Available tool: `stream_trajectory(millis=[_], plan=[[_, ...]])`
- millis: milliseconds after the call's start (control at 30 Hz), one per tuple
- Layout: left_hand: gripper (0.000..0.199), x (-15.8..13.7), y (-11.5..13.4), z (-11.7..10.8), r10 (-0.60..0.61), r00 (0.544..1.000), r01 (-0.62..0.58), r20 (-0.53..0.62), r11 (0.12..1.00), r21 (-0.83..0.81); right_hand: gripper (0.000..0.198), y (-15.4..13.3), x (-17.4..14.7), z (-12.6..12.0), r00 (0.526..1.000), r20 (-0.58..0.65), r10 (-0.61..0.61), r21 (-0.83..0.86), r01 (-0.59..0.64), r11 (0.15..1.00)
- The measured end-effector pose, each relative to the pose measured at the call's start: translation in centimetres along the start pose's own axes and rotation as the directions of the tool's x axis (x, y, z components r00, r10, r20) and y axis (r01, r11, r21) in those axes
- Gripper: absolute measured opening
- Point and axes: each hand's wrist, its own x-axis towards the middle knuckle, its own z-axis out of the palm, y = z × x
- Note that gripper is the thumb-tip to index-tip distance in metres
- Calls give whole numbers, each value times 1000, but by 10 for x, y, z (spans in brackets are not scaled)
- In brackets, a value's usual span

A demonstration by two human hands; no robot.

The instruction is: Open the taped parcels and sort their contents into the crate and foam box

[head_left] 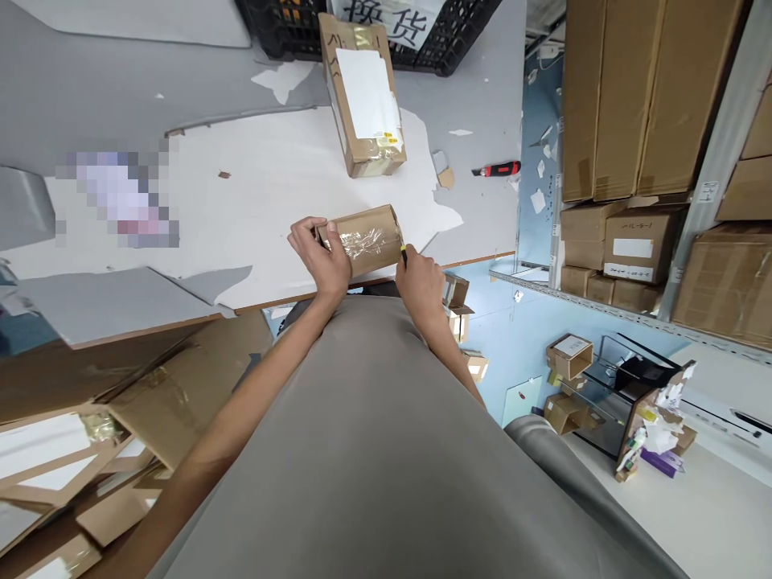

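Note:
A small brown cardboard box [369, 240] with shiny clear tape along its top lies at the near edge of the table. My left hand [322, 256] is closed on the box's left end, thumb on top and fingers curled around the corner. At the right end, my right hand [420, 277] is closed around a slim black-and-yellow tool [404, 254]. Its tip is at the box's right edge; I cannot tell whether it is a knife or a pen. Beyond them stands a larger taped box [365, 100] with a white label.
A red-and-black utility knife [498, 170] lies to the right on the table [253, 173]. A black plastic crate [449, 48] stands at the back. Shelves of cardboard boxes [639, 96] rise at the right. Opened cartons [174, 386] sit at lower left, below the table's edge.

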Motion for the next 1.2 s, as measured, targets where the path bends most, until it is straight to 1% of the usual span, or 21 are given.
stream_trajectory(millis=[167, 367, 500, 667, 767, 833, 933, 1033, 1133, 1200], plan=[[28, 1, -1, -1, 9, 1000, -9, 4, 1000, 11, 42, 3, 1, -1, 1000, -11, -18, 11, 18, 1000], [29, 0, 3, -3, 1, 999, -1, 35, 1000, 23, 39, 10, -2, 0, 1000, 19, -17, 17, 17, 1000], [27, -1, 2, -3, 16, 1000, -16, 2, 999, 48, 40, 12, 1, 0, 999, 9, -42, 42, 42, 998], [25, -3, -1, -2, 50, 999, -50, -9, 997, 61, 37, 14, -2, 3, 999, 45, -25, 40, 24, 999], [26, -4, -2, -2, 80, 997, -78, -19, 994, 73, 35, 16, 4, 6, 998, 46, -39, 37, 38, 999], [26, -4, -1, -2, 70, 997, -68, -29, 994, 84, 34, 18, 9, 9, 998, 40, -53, 37, 51, 998], [27, -4, 1, -3, 42, 999, -39, -32, 994, 102, 37, 26, 9, 11, 995, 47, -84, 66, 81, 995], [27, -3, 2, -4, 46, 999, -42, -28, 993, 107, 42, 35, 1, 10, 992, 54, -114, 105, 108, 989], [29, -3, 2, -5, 33, 999, -31, -21, 994, 108, 49, 39, -5, 5, 992, 27, -120, 130, 116, 985], [31, -3, 2, -5, 26, 999, -23, -21, 993, 113, 51, 38, -4, 2, 991, 10, -131, 132, 128, 983]])
